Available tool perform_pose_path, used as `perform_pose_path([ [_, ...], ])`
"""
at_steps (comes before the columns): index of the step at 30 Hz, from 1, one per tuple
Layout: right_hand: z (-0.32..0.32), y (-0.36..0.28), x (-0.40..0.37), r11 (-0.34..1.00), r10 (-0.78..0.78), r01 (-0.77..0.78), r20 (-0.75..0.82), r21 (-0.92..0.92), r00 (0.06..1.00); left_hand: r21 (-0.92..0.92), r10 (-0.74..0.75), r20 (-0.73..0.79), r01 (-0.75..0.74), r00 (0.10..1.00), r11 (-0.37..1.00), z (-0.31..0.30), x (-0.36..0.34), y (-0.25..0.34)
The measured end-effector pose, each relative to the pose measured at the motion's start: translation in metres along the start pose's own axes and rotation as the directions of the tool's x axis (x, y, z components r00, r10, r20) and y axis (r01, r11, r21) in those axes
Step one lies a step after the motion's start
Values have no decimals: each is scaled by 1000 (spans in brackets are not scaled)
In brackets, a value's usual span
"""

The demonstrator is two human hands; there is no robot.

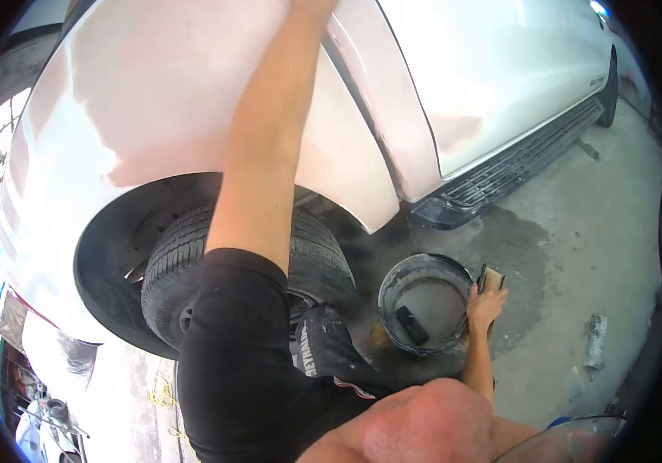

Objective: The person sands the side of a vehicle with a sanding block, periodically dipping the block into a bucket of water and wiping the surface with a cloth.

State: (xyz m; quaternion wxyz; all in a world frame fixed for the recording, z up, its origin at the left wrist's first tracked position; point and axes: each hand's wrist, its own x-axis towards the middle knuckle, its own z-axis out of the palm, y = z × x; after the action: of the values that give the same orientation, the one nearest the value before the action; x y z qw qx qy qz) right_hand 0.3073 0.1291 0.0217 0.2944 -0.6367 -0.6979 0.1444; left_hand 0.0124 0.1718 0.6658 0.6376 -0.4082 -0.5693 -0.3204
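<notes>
My right hand is closed around a tan sanding block with dark edges. It is at the right rim of a round, grey-stained bucket. Cloudy grey liquid fills the bottom of the bucket, and a black block lies in it. My left arm, in a black sleeve, stretches up across the front wheel to the white vehicle's fender. The left hand is cut off at the top edge, so its fingers and any contact are hidden. Pinkish, dull patches mark the fender and the lower door.
A black side step runs below the doors. The tire sits inside the dark wheel arch. Wet concrete surrounds the bucket's right side. A pale cylindrical object lies on the floor to the right, and yellow cord lies at lower left.
</notes>
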Motion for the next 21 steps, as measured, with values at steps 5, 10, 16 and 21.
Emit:
perform_pose_path([
  [5, 2, 2, 1, 1000, -18, 18, -3, 25, 1000, 66, -2, 28, 0, 1000, 998, -5, -86, 23],
  [10, -4, 0, 0, 1000, -14, 14, 17, 20, 1000, 134, -62, 153, 42, 986, 990, -15, -166, 50],
  [16, 0, 1, 1, 1000, 24, -24, 8, 18, 1000, -62, -150, 323, 179, 934, 982, -23, -285, 85],
  [21, 8, 5, 3, 1000, 20, -20, -3, -8, 1000, -311, -181, 546, 399, 818, 863, -57, -417, 133],
])
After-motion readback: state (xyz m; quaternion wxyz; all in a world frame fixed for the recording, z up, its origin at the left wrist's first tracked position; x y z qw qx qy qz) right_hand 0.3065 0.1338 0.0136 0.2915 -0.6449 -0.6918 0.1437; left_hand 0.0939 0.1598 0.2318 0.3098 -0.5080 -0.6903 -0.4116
